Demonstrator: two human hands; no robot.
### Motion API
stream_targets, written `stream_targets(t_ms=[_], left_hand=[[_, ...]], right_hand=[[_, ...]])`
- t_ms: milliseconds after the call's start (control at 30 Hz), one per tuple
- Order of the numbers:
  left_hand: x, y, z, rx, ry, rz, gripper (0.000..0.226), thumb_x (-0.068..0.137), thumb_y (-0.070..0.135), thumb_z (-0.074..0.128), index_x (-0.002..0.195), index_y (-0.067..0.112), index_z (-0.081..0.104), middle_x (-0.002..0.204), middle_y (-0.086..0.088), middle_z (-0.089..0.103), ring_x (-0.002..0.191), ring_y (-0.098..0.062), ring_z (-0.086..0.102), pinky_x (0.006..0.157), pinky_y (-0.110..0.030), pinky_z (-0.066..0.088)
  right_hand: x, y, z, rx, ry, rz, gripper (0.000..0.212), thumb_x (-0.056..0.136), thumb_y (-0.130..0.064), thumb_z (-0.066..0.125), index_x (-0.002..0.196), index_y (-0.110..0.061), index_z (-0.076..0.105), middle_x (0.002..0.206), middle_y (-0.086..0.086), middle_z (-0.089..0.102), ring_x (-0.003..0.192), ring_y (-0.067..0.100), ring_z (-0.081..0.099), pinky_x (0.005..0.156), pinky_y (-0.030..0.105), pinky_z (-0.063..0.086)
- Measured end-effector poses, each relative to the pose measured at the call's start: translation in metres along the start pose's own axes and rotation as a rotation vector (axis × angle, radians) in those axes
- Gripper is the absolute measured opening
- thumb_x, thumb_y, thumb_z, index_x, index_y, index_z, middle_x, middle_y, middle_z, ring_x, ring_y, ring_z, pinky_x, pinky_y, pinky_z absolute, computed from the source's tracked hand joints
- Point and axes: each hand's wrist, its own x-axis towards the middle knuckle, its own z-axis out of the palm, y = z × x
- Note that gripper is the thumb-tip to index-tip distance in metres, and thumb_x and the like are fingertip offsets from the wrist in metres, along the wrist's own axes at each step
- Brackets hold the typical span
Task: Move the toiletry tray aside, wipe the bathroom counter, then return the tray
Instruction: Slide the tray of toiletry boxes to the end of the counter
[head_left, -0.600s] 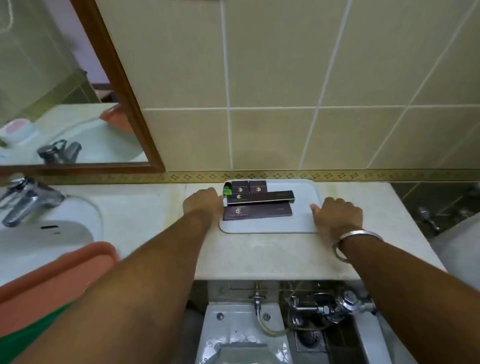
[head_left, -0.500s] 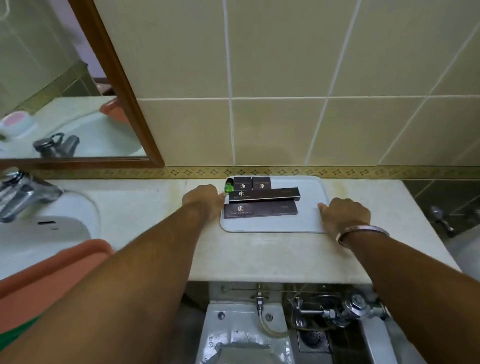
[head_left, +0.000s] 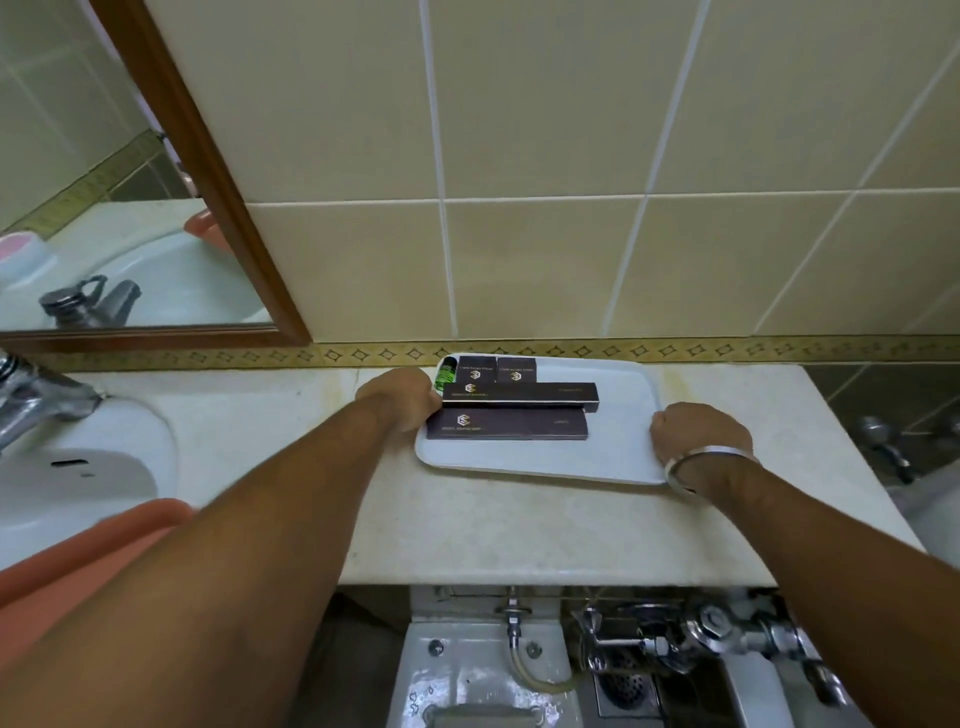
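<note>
A white rectangular toiletry tray (head_left: 618, 447) lies on the pale stone counter (head_left: 519, 525) against the tiled wall. On it rest two long dark boxes (head_left: 509, 423), two small dark boxes (head_left: 496, 370) and a small green bottle (head_left: 445, 372). My left hand (head_left: 402, 397) grips the tray's left edge, fingers curled around the rim. The tray's right edge is held by my right hand (head_left: 698, 434), which wears a metal bangle at the wrist.
A white sink (head_left: 78, 467) with a chrome tap (head_left: 31, 400) sits at the left, an orange basin (head_left: 88, 545) in front of it. A wood-framed mirror (head_left: 208, 171) hangs at the upper left. Below the counter's front edge are pipes and a toilet fixture (head_left: 675, 644).
The tray has shifted slightly to the right along the counter with both hands on its edges. The camera view has tilted a little.
</note>
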Motion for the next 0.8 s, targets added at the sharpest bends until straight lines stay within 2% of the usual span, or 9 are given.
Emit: stream_targets(t_ms=[67, 133, 233, 300, 400, 533, 667, 800], left_hand=[[-0.003, -0.001, -0.013, -0.015, 0.03, 0.046, 0.033, 0.091, 0.026, 0.049, 0.061, 0.014, 0.049, 0.076, -0.006, 0.057, 0.079, -0.028, 0.056, 0.067, -0.033, 0.042], [-0.006, 0.01, -0.024, -0.006, 0.051, 0.1, 0.034, 0.092, 0.026, 0.048, 0.059, 0.016, 0.047, 0.071, -0.002, 0.055, 0.078, -0.027, 0.055, 0.071, -0.035, 0.044], [-0.012, 0.046, -0.024, -0.005, 0.063, 0.151, 0.033, 0.091, 0.03, 0.049, 0.061, 0.016, 0.048, 0.066, 0.003, 0.054, 0.072, -0.023, 0.054, 0.064, -0.031, 0.038], [-0.012, 0.077, -0.014, 0.019, 0.052, 0.198, 0.033, 0.091, 0.03, 0.051, 0.061, 0.016, 0.048, 0.07, 0.001, 0.055, 0.075, -0.024, 0.055, 0.063, -0.031, 0.038], [-0.004, 0.145, 0.014, 0.043, 0.038, 0.278, 0.03, 0.09, 0.033, 0.052, 0.065, 0.017, 0.053, 0.081, -0.001, 0.061, 0.082, -0.024, 0.057, 0.066, -0.03, 0.04], [0.011, 0.254, 0.052, 0.042, 0.038, 0.393, 0.028, 0.091, 0.04, 0.056, 0.087, 0.015, 0.069, 0.094, -0.004, 0.067, 0.092, -0.027, 0.062, 0.071, -0.031, 0.045], [0.026, 0.329, 0.074, -0.022, 0.062, 0.455, 0.032, 0.089, 0.045, 0.061, 0.083, 0.014, 0.068, 0.087, -0.003, 0.067, 0.087, -0.026, 0.063, 0.067, -0.031, 0.044], [0.044, 0.362, 0.079, -0.067, 0.003, 0.525, 0.028, 0.094, 0.035, 0.058, 0.085, 0.012, 0.072, 0.09, -0.008, 0.07, 0.09, -0.028, 0.064, 0.071, -0.03, 0.046]], right_hand=[[-0.016, 0.003, -0.002, 0.115, 0.016, 0.043, 0.04, 0.096, -0.027, 0.031, 0.096, -0.012, 0.067, 0.107, 0.012, 0.068, 0.093, 0.028, 0.06, 0.076, 0.032, 0.042], [-0.042, 0.015, -0.004, 0.188, 0.037, 0.092, 0.039, 0.095, -0.032, 0.031, 0.079, -0.017, 0.062, 0.097, 0.012, 0.068, 0.078, 0.026, 0.055, 0.069, 0.031, 0.038], [-0.086, 0.047, -0.001, 0.277, 0.055, 0.196, 0.039, 0.094, -0.036, 0.031, 0.067, -0.019, 0.053, 0.084, 0.01, 0.064, 0.069, 0.023, 0.051, 0.064, 0.031, 0.037], [-0.112, 0.07, 0.007, 0.34, 0.039, 0.279, 0.042, 0.094, -0.036, 0.03, 0.067, -0.016, 0.055, 0.083, 0.013, 0.064, 0.069, 0.026, 0.052, 0.065, 0.032, 0.038], [-0.148, 0.117, 0.025, 0.422, 0.024, 0.443, 0.045, 0.095, -0.034, 0.03, 0.08, -0.007, 0.063, 0.093, 0.02, 0.066, 0.074, 0.029, 0.054, 0.068, 0.034, 0.041], [-0.178, 0.176, 0.046, 0.53, 0.074, 0.616, 0.04, 0.095, -0.03, 0.03, 0.072, -0.008, 0.055, 0.092, 0.028, 0.062, 0.078, 0.035, 0.054, 0.072, 0.038, 0.044], [-0.182, 0.209, 0.064, 0.622, 0.188, 0.717, 0.04, 0.096, -0.027, 0.035, 0.069, -0.004, 0.054, 0.078, 0.023, 0.051, 0.076, 0.038, 0.051, 0.069, 0.04, 0.041], [-0.168, 0.209, 0.073, 0.715, 0.267, 0.759, 0.04, 0.096, -0.026, 0.035, 0.068, -0.004, 0.053, 0.078, 0.028, 0.053, 0.071, 0.035, 0.047, 0.065, 0.037, 0.035]])
